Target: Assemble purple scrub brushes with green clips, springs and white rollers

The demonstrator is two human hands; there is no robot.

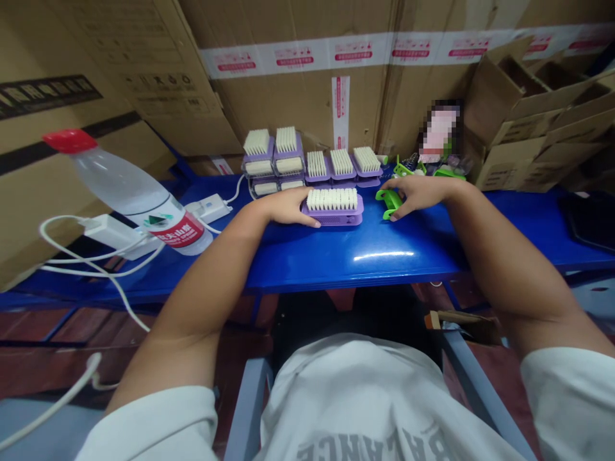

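Brush [335,210], lilac plastic; left hand [288,206] touching; right hand [418,195] by green piece [390,203]

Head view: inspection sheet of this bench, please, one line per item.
Surface: glossy blue table, with a light glare near its front edge.
Work items: purple brush with white bristles; green plastic piece; more purple brushes in a row behind; others stacked in clear trays.
Clutter: water bottle with red cap, lying down; small green parts at the back.
Hands: left hand against the brush's end; right hand over the green piece.
Cables: white cables from white plug adapters, looping over the table's left edge.
Surroundings: cardboard cartons behind; a pixelated patch hides one item.
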